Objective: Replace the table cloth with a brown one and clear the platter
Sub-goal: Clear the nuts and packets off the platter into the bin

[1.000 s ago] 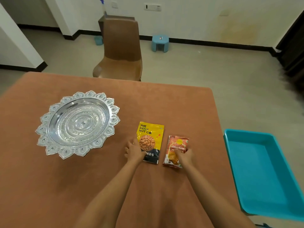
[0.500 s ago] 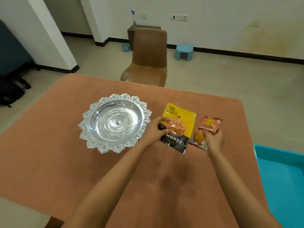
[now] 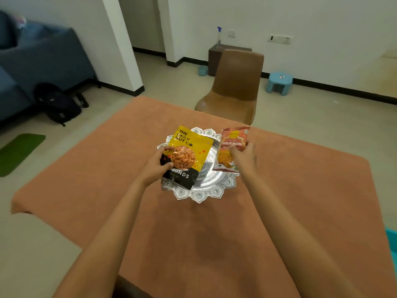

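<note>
Centrally, a silver platter with a scalloped rim stands on the brown table cloth, which covers the table top. Both of the person's bare forearms reach forward over the cloth to the platter.

Left hand: fingers and thumb curled round the left edge of a yellow-and-black almond packet, gripping it firmly. The packet lies tilted over the left half of the platter, its black lower end above the near-left rim. Whether it touches the metal cannot be told.

Right hand: fingers closed on the right side of an orange snack packet, which is held nearly upright over the right part of the platter, its lower edge near the right rim.

The two packets are just beside each other but apart, with bare platter showing between them.

Surroundings: a brown chair at the far side of the table; a small blue stool by the wall; a spray bottle on a dark cabinet; a blue sofa, black bags and a green mat at left; a corner of a blue tray at the right edge.
</note>
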